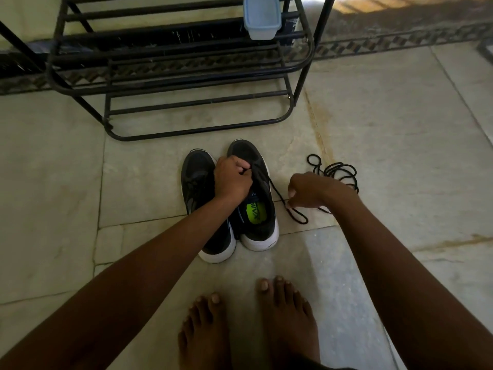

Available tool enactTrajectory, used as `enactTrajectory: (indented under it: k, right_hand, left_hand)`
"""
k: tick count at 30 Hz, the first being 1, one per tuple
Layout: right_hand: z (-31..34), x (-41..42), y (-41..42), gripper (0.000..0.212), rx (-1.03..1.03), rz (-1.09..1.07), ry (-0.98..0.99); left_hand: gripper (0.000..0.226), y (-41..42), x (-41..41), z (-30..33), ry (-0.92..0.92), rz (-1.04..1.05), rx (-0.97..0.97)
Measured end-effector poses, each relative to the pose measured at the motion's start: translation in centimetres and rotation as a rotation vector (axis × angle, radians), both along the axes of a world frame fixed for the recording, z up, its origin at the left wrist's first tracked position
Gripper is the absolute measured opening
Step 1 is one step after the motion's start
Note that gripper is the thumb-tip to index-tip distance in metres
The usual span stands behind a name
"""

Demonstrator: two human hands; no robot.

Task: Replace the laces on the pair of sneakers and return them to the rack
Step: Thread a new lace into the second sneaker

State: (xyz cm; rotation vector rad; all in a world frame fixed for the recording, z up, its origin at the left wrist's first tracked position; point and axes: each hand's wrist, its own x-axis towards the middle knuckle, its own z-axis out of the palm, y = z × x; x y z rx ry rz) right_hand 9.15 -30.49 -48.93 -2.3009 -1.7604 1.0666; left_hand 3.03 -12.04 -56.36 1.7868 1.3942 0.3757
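Bare feet (248, 324) stand just behind the sneakers (232, 201). Left hand (232, 180) curls over the right sneaker's tongue, gripping it; right hand (306, 192) pinches a black lace (282, 201) (running taut from the eyelets). Loose spare lace (333, 169) lies right of the sneakers; the shoe rack (170, 76) stands beyond, floor (53, 169) open left.

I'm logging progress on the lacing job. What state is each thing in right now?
left sneaker: laced, on floor.
right sneaker: on floor, being laced.
lace: runs from right sneaker to right hand.
loose lace: coiled on floor.
left hand: grips right sneaker's lacing.
right hand: pinches lace.
rack: no sneakers on it.
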Motion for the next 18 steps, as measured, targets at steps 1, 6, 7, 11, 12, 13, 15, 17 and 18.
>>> enactTrajectory:
  k: [1, 6, 7, 11, 12, 13, 15, 17, 18]
  right_hand:
    - [0.7, 2.4, 3.3, 0.058, -0.054, 0.049, -0.027]
    - [-3.4, 6.7, 8.6, 0.020, 0.215, -0.220, -0.086]
    - [-4.0, 5.7, 8.5, 0.021, 0.312, -0.269, -0.058]
    - [-4.5, 2.5, 8.3, 0.019, 0.502, -0.448, 0.003]
    - [-4.8, 1.7, 8.0, 0.018, 0.507, -0.422, -0.004]
    - [-5.5, 1.1, 7.4, 0.018, 0.481, -0.393, -0.019]
    - [-6.5, 0.8, 6.7, 0.017, 0.468, -0.375, -0.034]
    - [-6.9, 0.9, 6.6, 0.022, 0.469, -0.400, -0.034]
    - [-7.3, 1.0, 6.6, 0.026, 0.471, -0.403, -0.031]
  left_hand:
    - [0.010, 0.1, -0.1, 0.1, 0.001, -0.011, 0.001]
    - [0.025, 0.7, -0.1, 1.1, 0.013, -0.051, -0.034]
    - [0.029, 0.8, -0.1, 1.3, 0.017, -0.062, -0.030]
    - [0.032, 1.2, -0.1, 1.6, 0.043, -0.136, 0.010]
    - [0.031, 1.2, -0.2, 1.7, 0.063, -0.160, 0.025]
    - [0.029, 1.1, -0.2, 1.8, 0.091, -0.185, 0.044]
    - [0.024, 1.1, -0.4, 1.8, 0.140, -0.229, 0.089]
    - [0.017, 1.2, -0.4, 2.0, 0.111, -0.244, 0.093]
    - [0.017, 1.3, -0.5, 2.1, 0.072, -0.237, 0.066]
